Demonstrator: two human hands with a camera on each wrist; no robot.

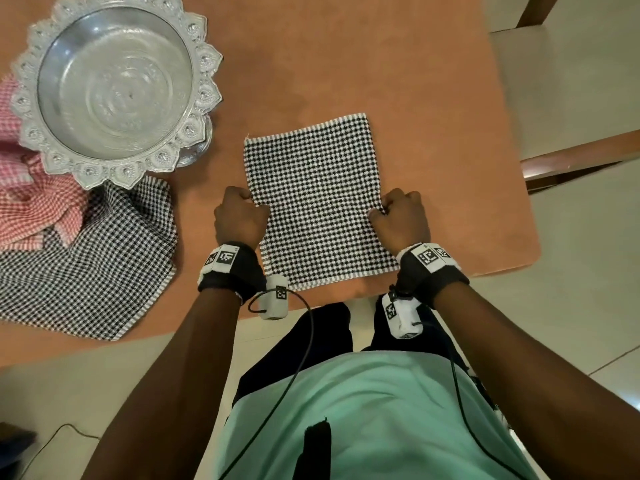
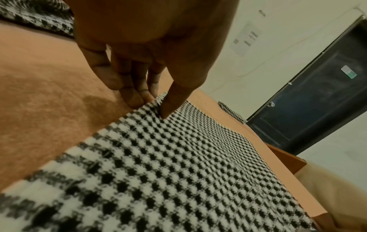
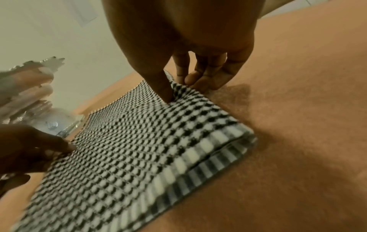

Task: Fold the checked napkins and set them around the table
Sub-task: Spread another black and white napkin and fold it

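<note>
A black-and-white checked napkin (image 1: 318,202) lies flat on the orange-brown surface (image 1: 398,81) directly in front of you, already folded into a doubled rectangle, its striped hem nearest your body showing two layers in the right wrist view. Your left hand (image 1: 240,216) pinches the napkin's left edge about halfway along, thumb on top and fingers curled at the side. Your right hand (image 1: 401,216) pinches the right edge opposite it, thumb pressed onto the cloth with a small ridge of fabric raised under it. Both wrists wear dark bands with white tagged blocks, and thin cables trail back toward your body. To your left, well apart from the folded napkin, a second black-and-white checked napkin (image 1: 90,268) lies loose and rumpled, reaching the near edge of the surface. A red-and-white checked cloth (image 1: 31,202) lies crumpled partly on top of it at the far left. A large ornate silver bowl (image 1: 114,84) with a scalloped rim stands beyond both, overlapping the red cloth. A wooden chair with a pale seat (image 1: 571,91) sits at the far right, beside the surface.
</note>
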